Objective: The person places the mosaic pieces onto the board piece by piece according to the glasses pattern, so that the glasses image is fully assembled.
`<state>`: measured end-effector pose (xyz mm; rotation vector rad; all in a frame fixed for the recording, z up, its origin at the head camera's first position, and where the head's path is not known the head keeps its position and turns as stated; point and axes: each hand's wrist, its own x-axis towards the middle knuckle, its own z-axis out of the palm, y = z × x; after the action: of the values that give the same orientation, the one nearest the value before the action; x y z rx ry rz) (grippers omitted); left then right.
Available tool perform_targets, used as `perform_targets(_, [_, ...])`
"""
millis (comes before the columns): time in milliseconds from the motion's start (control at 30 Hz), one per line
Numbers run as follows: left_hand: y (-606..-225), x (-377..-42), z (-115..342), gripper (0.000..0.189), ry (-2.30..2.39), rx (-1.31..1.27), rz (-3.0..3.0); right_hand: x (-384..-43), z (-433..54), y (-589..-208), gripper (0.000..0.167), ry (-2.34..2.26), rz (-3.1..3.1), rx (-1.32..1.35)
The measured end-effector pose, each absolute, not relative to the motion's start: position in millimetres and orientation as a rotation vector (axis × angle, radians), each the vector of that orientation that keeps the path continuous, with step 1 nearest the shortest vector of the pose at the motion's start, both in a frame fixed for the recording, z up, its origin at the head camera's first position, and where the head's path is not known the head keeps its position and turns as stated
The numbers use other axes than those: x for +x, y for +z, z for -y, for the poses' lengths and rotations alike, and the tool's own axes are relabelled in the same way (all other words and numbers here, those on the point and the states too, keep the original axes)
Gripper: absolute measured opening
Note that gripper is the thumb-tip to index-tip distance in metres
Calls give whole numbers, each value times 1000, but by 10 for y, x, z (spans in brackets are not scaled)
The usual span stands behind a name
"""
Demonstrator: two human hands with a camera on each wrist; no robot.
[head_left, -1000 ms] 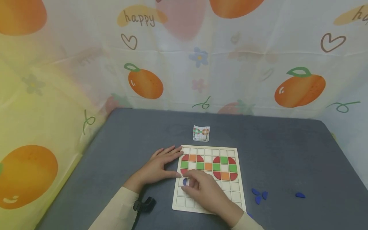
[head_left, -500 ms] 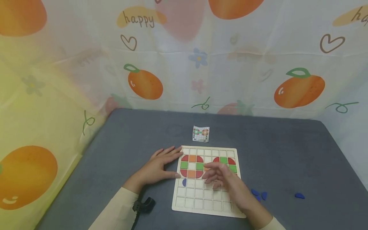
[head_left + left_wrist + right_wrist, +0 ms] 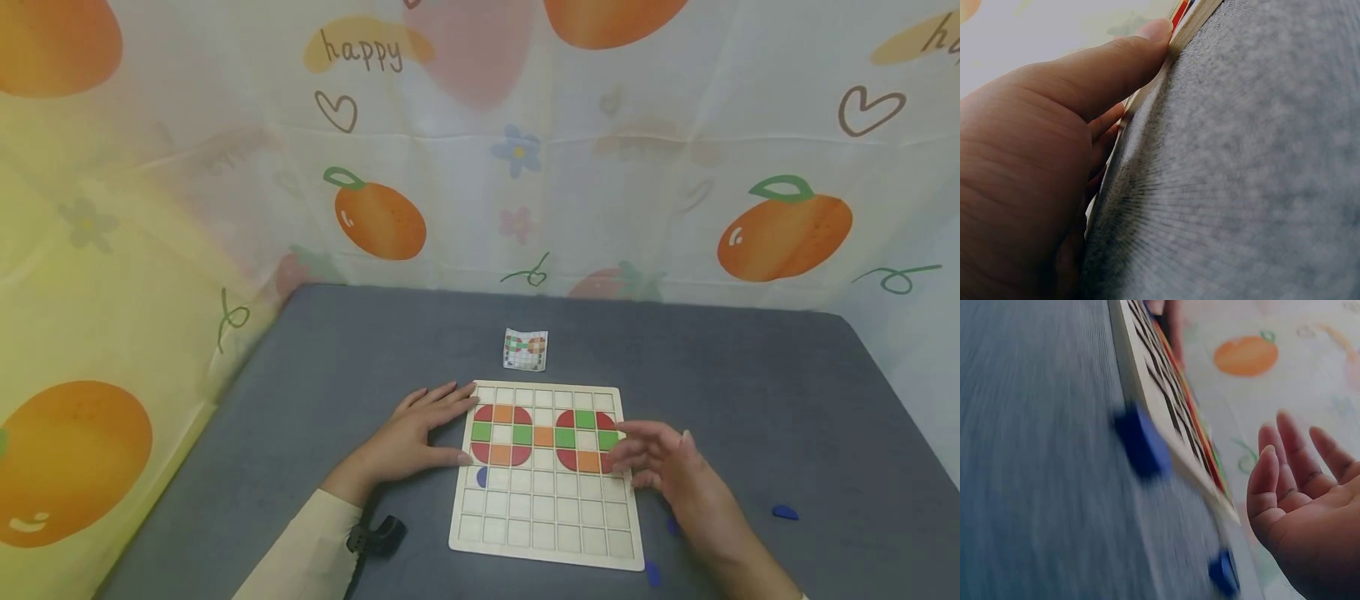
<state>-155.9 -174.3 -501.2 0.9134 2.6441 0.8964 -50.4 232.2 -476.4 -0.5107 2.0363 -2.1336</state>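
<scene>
A pale wooden grid board (image 3: 546, 533) lies on the dark grey table. Red, orange and green tiles form two rounded shapes on it, joined by an orange tile (image 3: 543, 437). One blue half-round piece (image 3: 482, 477) sits in a cell on the board's left side. Along the left edge, my left hand (image 3: 408, 437) rests with straight fingers and thumb touching the board. My right hand (image 3: 678, 475) hovers by the right edge, fingers loosely bent and holding nothing. In the right wrist view its palm (image 3: 1322, 519) shows bare, beside blurred blue pieces (image 3: 1144, 440).
Behind the board lies a small printed pattern card (image 3: 525, 350). Loose blue pieces lie to the right: one far out (image 3: 785, 512), one by the near corner (image 3: 653, 573), others partly hidden under my right hand. A patterned cloth (image 3: 465, 167) hangs behind the table.
My right hand has left the blue piece on the board and moved right, across to the board's right edge. My left hand has stayed in place.
</scene>
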Motion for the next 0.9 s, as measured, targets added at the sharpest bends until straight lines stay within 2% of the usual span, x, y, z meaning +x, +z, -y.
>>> perform_targets(333, [-5017,-1566,1734,90,884,921,-2647,-449,-2730,-4894,58,-2072,-2289,-412])
perform_targets(600, [-5028,-1575,1731,92,864,918,-2655,-458,-2957,-4953,33,-1778,-2455,-294])
perform_targets(900, [-5023,-1561,1741,90,877,918,-2662,-457,-3023,-5003,40,-1565,-2530,-417])
